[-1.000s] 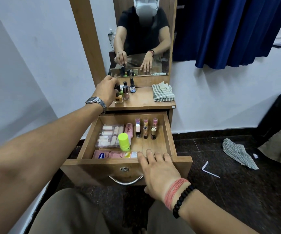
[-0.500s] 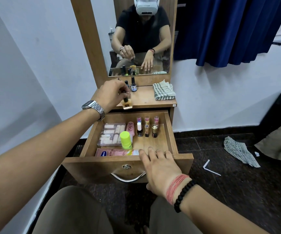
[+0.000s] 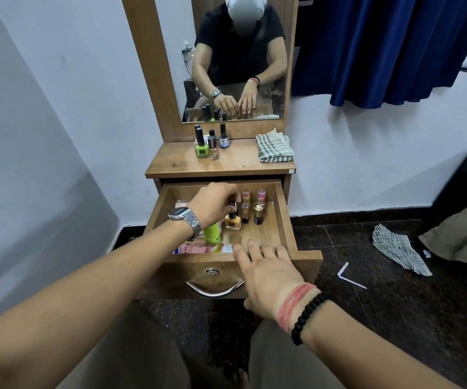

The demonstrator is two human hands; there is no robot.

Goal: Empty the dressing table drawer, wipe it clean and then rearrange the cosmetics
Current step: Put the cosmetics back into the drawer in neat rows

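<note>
1. Your left hand (image 3: 215, 204) pinches the cap of the orange nail polish bottle (image 3: 232, 221), upright inside the drawer (image 3: 282, 217).
2. Your right hand (image 3: 268, 273) rests flat, fingers straight, on the drawer's front edge.

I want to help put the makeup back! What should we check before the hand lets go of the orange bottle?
1. Left hand pinches orange bottle by its cap: ok.
2. Bottle upright: ok.
3. Bottle's base touching drawer floor: cannot tell.
4. Clear of the bottles beside it: ok.
5. Right hand rests on drawer front: ok.
6. More bottles wait on the tabletop: not ok, unfinished.
</note>
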